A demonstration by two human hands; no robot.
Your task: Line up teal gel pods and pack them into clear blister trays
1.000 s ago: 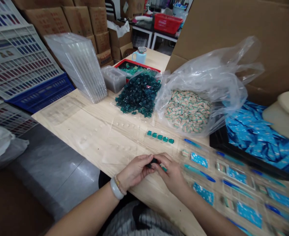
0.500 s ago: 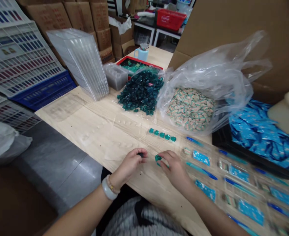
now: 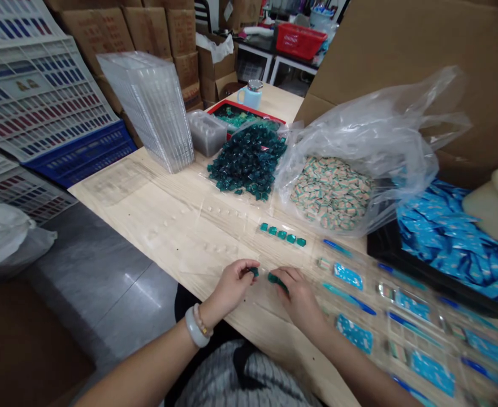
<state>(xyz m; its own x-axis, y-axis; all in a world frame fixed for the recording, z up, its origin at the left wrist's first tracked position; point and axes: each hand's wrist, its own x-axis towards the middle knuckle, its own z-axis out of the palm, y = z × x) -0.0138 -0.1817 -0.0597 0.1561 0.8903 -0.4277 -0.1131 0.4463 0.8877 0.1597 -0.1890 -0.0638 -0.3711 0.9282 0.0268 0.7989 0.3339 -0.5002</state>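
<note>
On the desk [image 3: 176, 265], a clear bag of dark teal pods [image 3: 249, 161] lay beyond a row of five loose pods [image 3: 282, 234]. Nearer the desk's edge, the left hand [image 3: 234, 288] pinched a small teal pod [image 3: 254, 272] in clenched fingers, while the right hand [image 3: 299, 299] curled its fingers around another teal pod [image 3: 276, 278].

Left hand [image 3: 233, 289]: wide, smooth, milky-white stone bangle [image 3: 194, 330] on the wrist, well back from the fingers [image 3: 249, 268]. Thin bracelet of small tan beads [image 3: 203, 321] touching it, on the fingers side. Right hand [image 3: 299, 299]: forearm bare, like the left. Below the fingers: mottled grey-and-white garment with black patches [image 3: 240, 376], plus dark fabric [image 3: 185, 299] beside it.
</note>
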